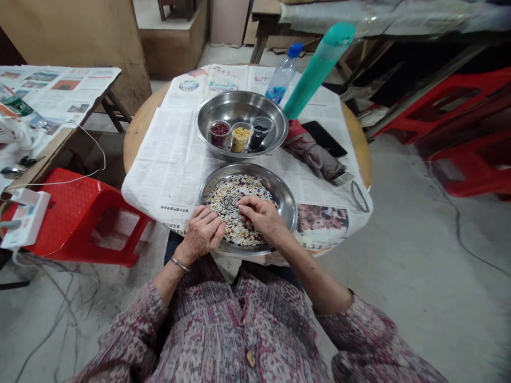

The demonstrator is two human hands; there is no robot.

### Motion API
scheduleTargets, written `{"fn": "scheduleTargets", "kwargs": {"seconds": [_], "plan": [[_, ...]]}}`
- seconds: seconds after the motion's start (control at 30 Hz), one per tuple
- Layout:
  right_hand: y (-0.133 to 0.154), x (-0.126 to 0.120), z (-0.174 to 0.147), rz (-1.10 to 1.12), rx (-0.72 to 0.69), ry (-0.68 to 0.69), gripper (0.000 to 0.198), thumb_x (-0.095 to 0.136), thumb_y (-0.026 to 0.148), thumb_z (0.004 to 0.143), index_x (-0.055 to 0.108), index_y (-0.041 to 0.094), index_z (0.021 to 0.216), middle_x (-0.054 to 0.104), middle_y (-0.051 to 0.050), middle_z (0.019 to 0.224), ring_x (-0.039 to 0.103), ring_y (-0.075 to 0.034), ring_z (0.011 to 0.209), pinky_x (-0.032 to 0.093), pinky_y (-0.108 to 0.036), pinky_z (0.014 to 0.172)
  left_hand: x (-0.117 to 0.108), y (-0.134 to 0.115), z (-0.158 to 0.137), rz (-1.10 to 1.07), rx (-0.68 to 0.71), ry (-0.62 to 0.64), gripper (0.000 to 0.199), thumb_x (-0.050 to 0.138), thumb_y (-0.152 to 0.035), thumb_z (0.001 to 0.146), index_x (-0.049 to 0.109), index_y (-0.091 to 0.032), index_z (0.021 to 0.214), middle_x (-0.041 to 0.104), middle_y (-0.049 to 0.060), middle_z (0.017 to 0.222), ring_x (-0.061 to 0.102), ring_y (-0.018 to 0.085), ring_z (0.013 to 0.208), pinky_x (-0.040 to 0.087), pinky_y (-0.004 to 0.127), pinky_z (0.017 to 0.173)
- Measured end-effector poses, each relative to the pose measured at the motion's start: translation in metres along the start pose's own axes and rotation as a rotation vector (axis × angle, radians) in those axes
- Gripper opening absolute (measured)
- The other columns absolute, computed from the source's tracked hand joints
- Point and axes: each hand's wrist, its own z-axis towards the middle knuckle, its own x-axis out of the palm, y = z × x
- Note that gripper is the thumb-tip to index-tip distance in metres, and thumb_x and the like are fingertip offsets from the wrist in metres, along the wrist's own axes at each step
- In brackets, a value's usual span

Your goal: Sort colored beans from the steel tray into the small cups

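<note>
A shallow steel basin [288,205] holds a spread of mixed white, yellow, red and dark beans or grains [225,194]. My left hand [204,230] is curled closed at the basin's near left rim; what its fingers hold, if anything, is hidden. Over the middle of the mix, my right hand [261,217] has thumb and forefinger pinched together, and anything between them is too small to name. Behind stands a deeper steel bowl [235,99] with three clear cups inside: one of red beans [219,134], one of yellow beans [240,139] and one of black beans [258,138].
Newspaper [159,143] covers the round table. Right of the bowl are a blue-capped bottle [281,74], a tall green bottle [319,72], a grey-red cloth [315,154] and a dark phone or tablet [324,138]. A red stool [80,218] stands at left, beside a white power strip [26,218].
</note>
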Motion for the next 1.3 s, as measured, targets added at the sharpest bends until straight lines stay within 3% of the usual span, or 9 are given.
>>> {"fn": "scheduleTargets", "kwargs": {"seconds": [0.13,0.43,0.63,0.77,0.93,1.3], "plan": [[0.001,0.003,-0.005,-0.272,-0.161,-0.007,0.019,0.055,0.037,0.082,0.063,0.021,0.078,0.052,0.004,0.059,0.044,-0.011,0.054,0.035,-0.026,0.053,0.0,0.0,0.001,-0.001,0.006,-0.006,0.029,0.046,-0.019,0.097,0.051,-0.02,0.068,0.053,0.002,0.068,0.049,0.018,0.073,0.044,0.036,0.086],[0.022,0.008,-0.02,-0.362,-0.245,0.084,0.017,0.053,0.032,0.088,0.062,0.021,0.078,0.061,0.002,0.068,0.05,-0.013,0.064,0.04,-0.027,0.062,0.001,0.0,0.001,0.026,0.016,-0.007,0.03,0.045,-0.02,0.097,0.051,-0.02,0.068,0.053,0.002,0.067,0.049,0.018,0.073,0.044,0.036,0.084],[0.02,0.013,-0.026,-0.416,-0.29,0.147,0.017,0.052,0.028,0.089,0.063,0.021,0.079,0.063,0.001,0.071,0.053,-0.014,0.066,0.042,-0.028,0.068,0.0,0.0,0.0,0.03,0.008,0.012,0.03,0.047,-0.024,0.098,0.051,-0.02,0.068,0.053,0.002,0.068,0.051,0.018,0.073,0.045,0.037,0.086],[0.017,0.017,-0.026,-0.452,-0.291,0.131,0.017,0.05,0.027,0.088,0.064,0.021,0.081,0.064,0.0,0.071,0.054,-0.015,0.066,0.042,-0.029,0.068,0.0,0.0,-0.001,0.005,-0.015,0.03,0.028,0.049,-0.033,0.098,0.056,-0.019,0.074,0.058,0.003,0.073,0.054,0.019,0.076,0.046,0.038,0.087],[0.016,0.015,-0.026,-0.429,-0.269,0.071,0.018,0.05,0.03,0.088,0.064,0.021,0.082,0.066,-0.001,0.075,0.056,-0.016,0.069,0.042,-0.029,0.069,-0.001,-0.001,-0.001,-0.064,-0.056,0.017,0.022,0.048,-0.033,0.099,0.063,-0.017,0.099,0.067,0.006,0.09,0.06,0.02,0.086,0.046,0.04,0.092],[0.019,0.007,-0.028,-0.36,-0.267,-0.081,0.017,0.052,0.031,0.088,0.063,0.021,0.08,0.064,0.0,0.071,0.051,-0.014,0.063,0.04,-0.028,0.062,-0.001,0.0,-0.001,-0.058,-0.084,0.095,0.028,0.046,-0.03,0.099,0.065,-0.017,0.115,0.071,0.007,0.097,0.062,0.021,0.09,0.043,0.042,0.095]]}}
